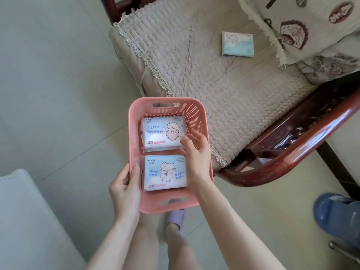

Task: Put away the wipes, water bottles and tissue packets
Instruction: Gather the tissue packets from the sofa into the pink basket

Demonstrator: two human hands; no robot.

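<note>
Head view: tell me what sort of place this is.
Probably a living room in a home: a dark wooden sofa with a quilted seat cushion, a tiled floor, and a house slipper on the person's foot.

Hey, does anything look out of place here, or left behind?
One tissue packet lies alone on the quilted seat cushion, outside the pink basket, which holds a dog-print packet and a cat-print packet side by side. The left hand grips the basket's rim. Nothing looks spilled or damaged.
</note>
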